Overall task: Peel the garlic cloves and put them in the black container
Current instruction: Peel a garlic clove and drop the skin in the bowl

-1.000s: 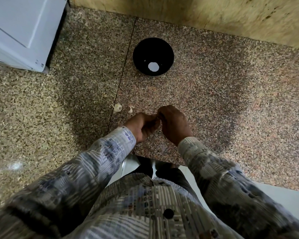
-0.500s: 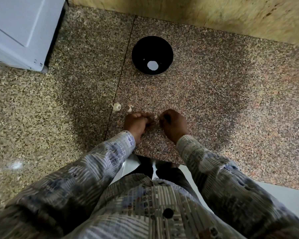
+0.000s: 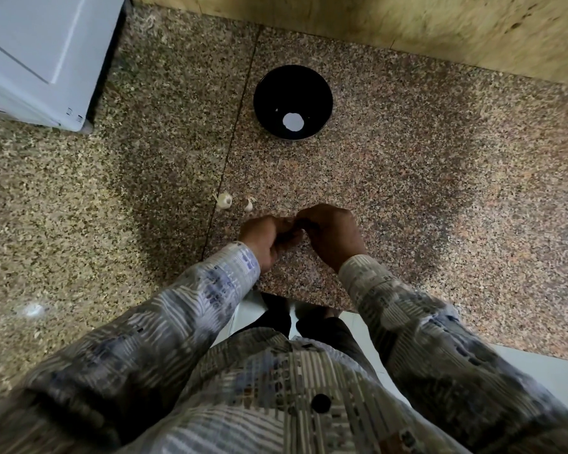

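Black bowl (image 3: 271, 93): well beyond hands, white spot (image 3: 293, 121) inside.
Garlic cloves (image 3: 224, 200): 2 loose, just beyond L hand (image 3: 265, 238).
L hand + R hand (image 3: 334, 233): fingers curled, tips touching; anything pinched btwn, can't tell.

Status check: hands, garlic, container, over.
Left hand and right hand curled, fingertips meeting; what they hold is hidden. Two garlic pieces lie on counter left of them. Black container beyond, nothing between.
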The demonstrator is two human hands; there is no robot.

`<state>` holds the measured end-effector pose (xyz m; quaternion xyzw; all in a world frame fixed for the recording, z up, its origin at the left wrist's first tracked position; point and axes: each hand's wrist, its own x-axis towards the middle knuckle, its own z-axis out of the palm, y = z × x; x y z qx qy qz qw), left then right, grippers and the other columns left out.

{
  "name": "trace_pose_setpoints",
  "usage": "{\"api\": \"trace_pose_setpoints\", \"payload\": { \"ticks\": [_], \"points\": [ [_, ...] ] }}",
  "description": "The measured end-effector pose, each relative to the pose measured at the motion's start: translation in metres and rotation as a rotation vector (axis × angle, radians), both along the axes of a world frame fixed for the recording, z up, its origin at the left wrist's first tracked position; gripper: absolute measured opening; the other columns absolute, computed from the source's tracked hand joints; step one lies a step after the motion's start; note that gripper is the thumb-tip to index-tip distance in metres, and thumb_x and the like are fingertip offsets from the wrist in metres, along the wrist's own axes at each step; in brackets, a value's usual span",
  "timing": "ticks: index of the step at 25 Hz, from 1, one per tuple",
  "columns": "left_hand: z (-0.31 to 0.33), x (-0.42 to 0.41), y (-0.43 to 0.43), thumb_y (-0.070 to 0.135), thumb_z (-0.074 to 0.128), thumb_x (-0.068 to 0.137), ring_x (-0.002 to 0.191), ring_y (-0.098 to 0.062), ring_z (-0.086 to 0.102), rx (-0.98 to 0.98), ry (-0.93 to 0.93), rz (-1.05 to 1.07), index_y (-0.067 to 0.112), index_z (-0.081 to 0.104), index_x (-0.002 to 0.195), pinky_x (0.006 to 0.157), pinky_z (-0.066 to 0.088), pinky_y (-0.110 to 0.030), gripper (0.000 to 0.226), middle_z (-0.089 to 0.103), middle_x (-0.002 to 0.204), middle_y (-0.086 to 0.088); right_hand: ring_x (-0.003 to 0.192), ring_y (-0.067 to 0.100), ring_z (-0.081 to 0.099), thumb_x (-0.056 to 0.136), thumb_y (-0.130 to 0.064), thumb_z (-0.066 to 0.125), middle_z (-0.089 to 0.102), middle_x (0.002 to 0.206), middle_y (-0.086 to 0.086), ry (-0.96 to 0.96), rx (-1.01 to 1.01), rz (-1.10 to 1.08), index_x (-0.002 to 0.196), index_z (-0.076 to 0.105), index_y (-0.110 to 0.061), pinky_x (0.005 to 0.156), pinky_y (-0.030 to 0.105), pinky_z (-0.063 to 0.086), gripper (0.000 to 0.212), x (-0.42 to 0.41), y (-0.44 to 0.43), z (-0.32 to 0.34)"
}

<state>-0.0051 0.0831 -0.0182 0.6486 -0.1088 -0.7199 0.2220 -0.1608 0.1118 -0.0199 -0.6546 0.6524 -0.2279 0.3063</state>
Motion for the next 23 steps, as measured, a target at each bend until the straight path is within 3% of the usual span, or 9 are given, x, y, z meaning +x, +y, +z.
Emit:
{"api": "trace_pose_setpoints", "payload": {
  "ticks": [2,3,4,6,8,10,13,19,23],
  "points": [
    [0.003,0.001,0.001,-0.002,0.06,0.096,0.063,-0.021,0.074,0.028,0.015,-0.009,-0.001,0.072,0.092,0.055,0.06,-0.026,0.013,0.076,0.081,-0.014,0.08,0.017,0.068,0.092,-0.005,0.068,0.074,0.089,0.001,0.088,-0.122,0.094,0.094,0.079,-0.019,0.074,0.029,0.055,0.018,0.002,0.002,-0.001],
    [0.001,0.001,-0.001,0.0,0.065,0.094,0.065,-0.019,0.074,-0.091,-0.103,-0.098,0.001,0.074,0.093,0.057,0.06,-0.025,0.01,0.077,0.083,-0.012,0.079,0.016,0.067,0.092,-0.007,0.069,0.075,0.088,0.002,-0.011,-0.014,-0.039,0.095,0.079,-0.017,0.074,0.028,0.055,0.015,0.006,0.003,-0.002],
    [-0.002,0.002,-0.002,0.004,0.071,0.092,0.069,-0.016,0.075,-0.322,-0.294,-0.262,0.007,0.077,0.094,0.06,0.06,-0.024,0.007,0.078,0.085,-0.007,0.077,0.017,0.068,0.092,-0.006,0.07,0.076,0.087,0.005,-0.238,0.2,-0.298,0.096,0.079,-0.013,0.073,0.029,0.057,0.012,0.01,0.0,0.0],
    [-0.005,0.006,-0.002,0.014,0.079,0.087,0.076,-0.006,0.073,-0.747,-0.558,-0.543,0.018,0.081,0.093,0.071,0.058,-0.017,0.008,0.079,0.088,0.006,0.077,0.023,0.071,0.095,-0.001,0.066,0.075,0.089,0.015,-0.887,0.665,-0.729,0.104,0.074,0.002,0.071,0.032,0.061,0.013,0.018,-0.003,0.009],
    [-0.007,0.005,-0.001,0.014,0.079,0.086,0.081,-0.005,0.073,-0.747,-0.508,-0.482,0.02,0.081,0.091,0.075,0.057,-0.016,0.007,0.079,0.088,0.009,0.082,0.025,0.072,0.099,0.001,0.059,0.073,0.097,0.019,-1.232,0.768,-0.846,0.116,0.066,0.008,0.073,0.034,0.063,0.02,0.021,-0.004,0.008],
    [-0.007,0.002,-0.001,0.006,0.076,0.088,0.083,-0.018,0.076,-0.485,-0.259,-0.181,0.013,0.079,0.092,0.074,0.061,-0.027,0.008,0.079,0.088,-0.002,0.082,0.026,0.072,0.099,0.0,0.06,0.073,0.097,0.018,-1.154,0.652,-0.825,0.11,0.068,0.003,0.077,0.037,0.064,0.014,0.022,-0.002,0.005],
    [-0.008,-0.001,-0.001,-0.002,0.073,0.089,0.079,-0.025,0.076,-0.201,0.001,0.08,0.003,0.074,0.095,0.071,0.063,-0.035,0.008,0.078,0.089,-0.015,0.076,0.021,0.073,0.094,-0.007,0.073,0.078,0.086,0.006,-0.6,0.397,-0.683,0.093,0.076,-0.014,0.073,0.037,0.065,0.008,0.017,0.005,-0.003],
    [-0.016,0.002,0.003,-0.014,0.066,0.081,0.088,-0.029,0.077,-0.274,-0.159,-0.143,0.004,0.078,0.096,0.077,0.064,-0.04,0.027,0.079,0.093,-0.011,0.074,0.024,0.068,0.091,-0.006,0.075,0.077,0.081,0.009,-0.687,0.472,-0.724,0.082,0.076,-0.018,0.081,0.049,0.062,0.015,0.012,0.008,-0.015],
    [-0.021,0.001,0.006,-0.001,0.075,0.082,0.089,-0.025,0.078,-0.342,-0.222,-0.244,0.012,0.081,0.096,0.078,0.064,-0.038,0.02,0.08,0.093,-0.006,0.081,0.028,0.075,0.09,-0.009,0.076,0.079,0.083,0.007,-0.653,0.487,-0.697,0.082,0.078,-0.019,0.083,0.05,0.064,0.013,0.013,0.007,-0.019]
  ]
}}
